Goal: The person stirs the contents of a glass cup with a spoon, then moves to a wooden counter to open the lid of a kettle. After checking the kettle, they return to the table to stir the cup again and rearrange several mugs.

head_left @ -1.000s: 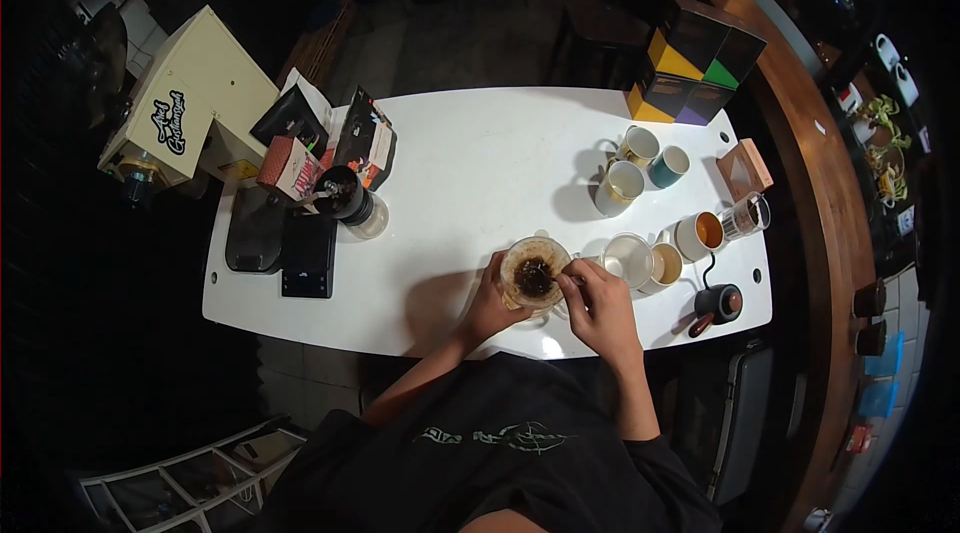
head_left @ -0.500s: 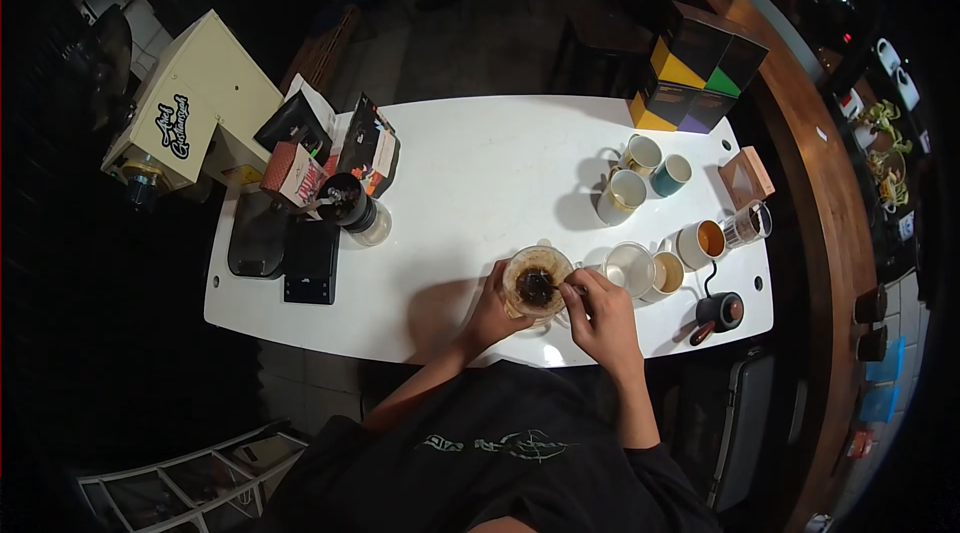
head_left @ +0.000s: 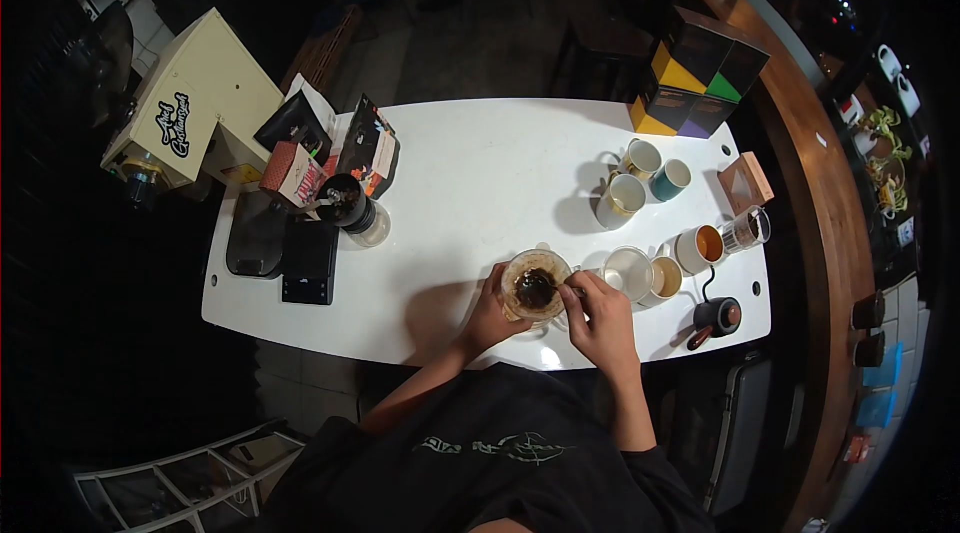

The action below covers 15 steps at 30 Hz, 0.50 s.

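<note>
A coffee dripper with a paper filter (head_left: 540, 258) stands near the table's front edge, its mouth facing up. Dark wet coffee (head_left: 535, 288) lies at the bottom of the filter. My left hand (head_left: 488, 321) is closed around the dripper's left side. Over the right rim, my right hand (head_left: 602, 321) pinches a thin spoon-like utensil (head_left: 558, 290) that reaches into the coffee; most of it is hidden by the fingers. What stands under the dripper is largely hidden. Just right of my right hand are a clear glass vessel (head_left: 628, 274) and a mug of light-brown inside (head_left: 665, 277).
A mug with orange-brown inside (head_left: 700, 248), a glass jar (head_left: 746, 230) and a black gooseneck kettle (head_left: 717, 316) stand at right. Behind are several mugs (head_left: 622, 200) and black boxes (head_left: 700, 68). Left: a hand grinder (head_left: 346, 201), black scale (head_left: 308, 263), bags (head_left: 366, 148) and a beige machine (head_left: 195, 98).
My right hand has shifted very slightly with the utensil, and the wet coffee's surface looks a little different. Both hands keep their hold; the view has tilted slightly.
</note>
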Motion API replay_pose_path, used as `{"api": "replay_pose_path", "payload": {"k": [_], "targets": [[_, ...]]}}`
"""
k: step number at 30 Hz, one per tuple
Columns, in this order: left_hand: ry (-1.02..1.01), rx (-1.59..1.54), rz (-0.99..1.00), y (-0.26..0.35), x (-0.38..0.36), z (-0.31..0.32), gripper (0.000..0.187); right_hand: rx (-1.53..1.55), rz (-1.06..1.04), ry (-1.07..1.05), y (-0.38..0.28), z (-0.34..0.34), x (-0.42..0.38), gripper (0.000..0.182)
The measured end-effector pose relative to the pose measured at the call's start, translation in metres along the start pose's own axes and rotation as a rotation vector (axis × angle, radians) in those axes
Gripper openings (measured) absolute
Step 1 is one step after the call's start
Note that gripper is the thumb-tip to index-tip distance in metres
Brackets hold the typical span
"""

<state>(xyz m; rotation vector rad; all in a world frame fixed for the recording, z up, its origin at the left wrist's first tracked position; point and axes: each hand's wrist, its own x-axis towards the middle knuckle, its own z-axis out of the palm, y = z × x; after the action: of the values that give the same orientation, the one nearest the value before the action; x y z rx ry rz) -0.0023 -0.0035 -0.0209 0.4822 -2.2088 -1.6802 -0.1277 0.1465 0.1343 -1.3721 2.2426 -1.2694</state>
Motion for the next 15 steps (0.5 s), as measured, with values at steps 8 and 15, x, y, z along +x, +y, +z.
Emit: {"api": "replay_pose_path", "payload": {"k": [8,15], "targets": [[0.037,0.096,0.036,0.001,0.000,0.001,0.099,-0.017,-0.061,0.054,0.002,0.003,0.001,0.011],[0.017,0.151,0.051,0.013,0.001,-0.001,0.104,-0.034,0.017,-0.016,-0.003,-0.001,0.002,0.010]]}}
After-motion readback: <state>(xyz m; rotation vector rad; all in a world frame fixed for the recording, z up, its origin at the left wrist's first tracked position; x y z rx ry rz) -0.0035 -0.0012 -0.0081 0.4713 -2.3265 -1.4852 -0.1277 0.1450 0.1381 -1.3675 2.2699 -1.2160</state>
